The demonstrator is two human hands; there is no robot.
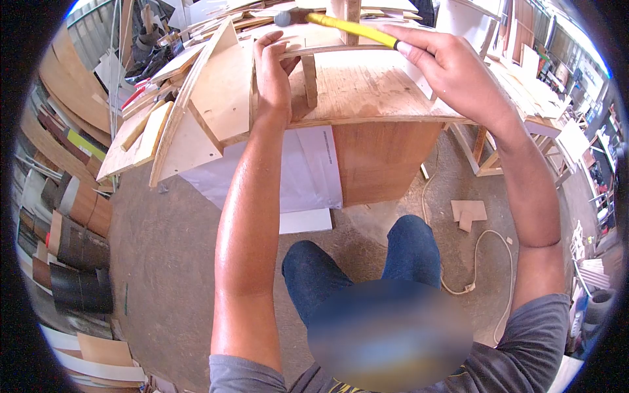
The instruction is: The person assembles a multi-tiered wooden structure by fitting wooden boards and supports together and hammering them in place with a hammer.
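Observation:
My right hand (452, 75) is closed around the yellow handle of a hammer (350, 27). The hammer's dark, rounded head (286, 18) is raised just above my left hand (273, 78). At the left end of a thin wooden board (337, 48), the bent fingers of my left hand grip the board's edge; part of their grip is hidden. Below this board, a short wooden upright (309, 82) stands on a plywood bench top (367, 82). I cannot tell whether a nail is between the fingers.
Angled plywood pieces (196, 111) lean left of the bench. Under its top are a white panel (304, 167) and a brown panel (380, 160). A pale cable (477, 268) and a cardboard scrap (468, 211) lie on the floor. Stacked boards (78, 85) line the left side.

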